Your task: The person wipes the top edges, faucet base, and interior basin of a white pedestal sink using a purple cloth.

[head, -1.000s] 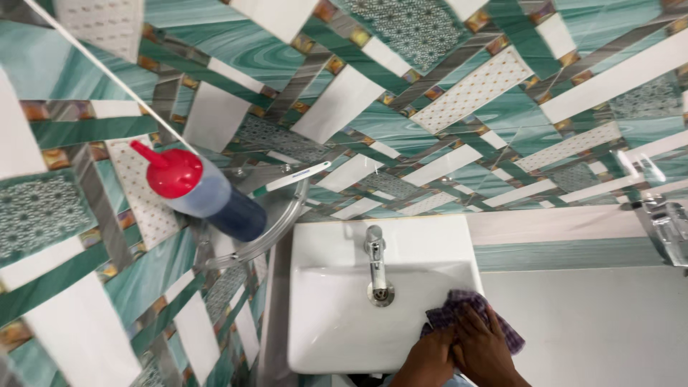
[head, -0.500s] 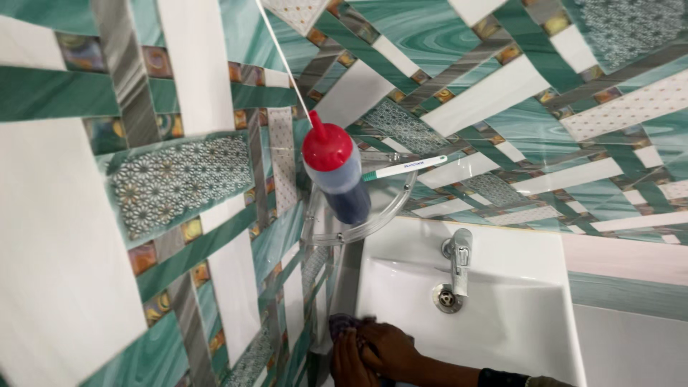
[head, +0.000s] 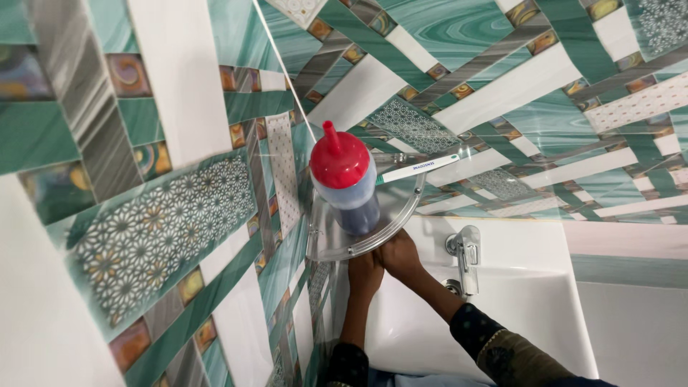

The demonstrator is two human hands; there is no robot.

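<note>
Glass corner shelf [head: 344, 240] just above both hands [head: 383, 261], grip indiscernible, over white basin [head: 530, 301]

Bathroom corner, seen from above. Both walls [head: 459, 43] fully tiled: diagonal woven pattern w/ teal-green marbled strips, plain white strips, grey streaked strips, small brown-gold swirl squares at the crossings, plus a few panels w/ white floral lace print on green. White grout line runs down the corner where the walls meet. Clear glass quarter-round corner shelf [head: 337, 240] fixed in that corner, above the basin. White ceramic washbasin [head: 530, 301] below, against the wall, w/ chrome tap [head: 466, 251] at its back edge. Right of basin: pale ledge w/ a green marbled band. Light even & bright, soft glare on the glossy tiles.
</note>
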